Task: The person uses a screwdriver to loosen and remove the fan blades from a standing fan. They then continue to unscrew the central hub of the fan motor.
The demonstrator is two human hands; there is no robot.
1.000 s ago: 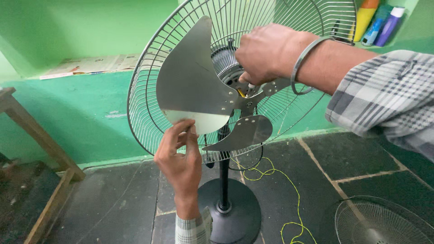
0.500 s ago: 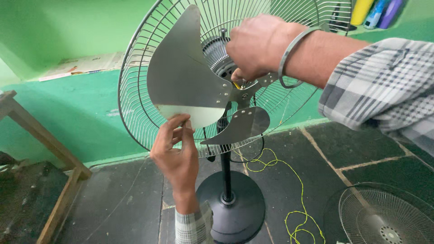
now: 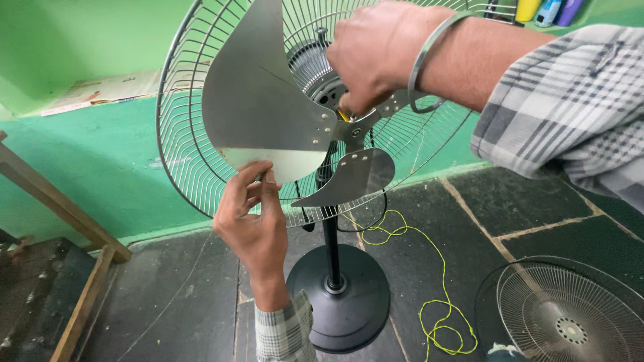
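Partway there: metal fan blade (image 3: 268, 107) seated on the motor hub inside the rear wire guard (image 3: 194, 167), left hand (image 3: 251, 224) pinching its lower edge, right hand (image 3: 376, 57) closed at the hub; front guard (image 3: 570, 315) lying unfitted on the floor.

Two hands in view: left hand (image 3: 251, 224) and right hand (image 3: 376, 57), with one metal bangle (image 3: 429, 60) on the right wrist. Two wire guards: rear guard (image 3: 194, 154) on the stand, loose front guard (image 3: 570, 315) on the floor. Two blades visible, large blade (image 3: 258, 107) and lower blade (image 3: 352, 175), plus one round base (image 3: 349, 295), one yellow cord (image 3: 429, 295), three bottles (image 3: 547, 10).
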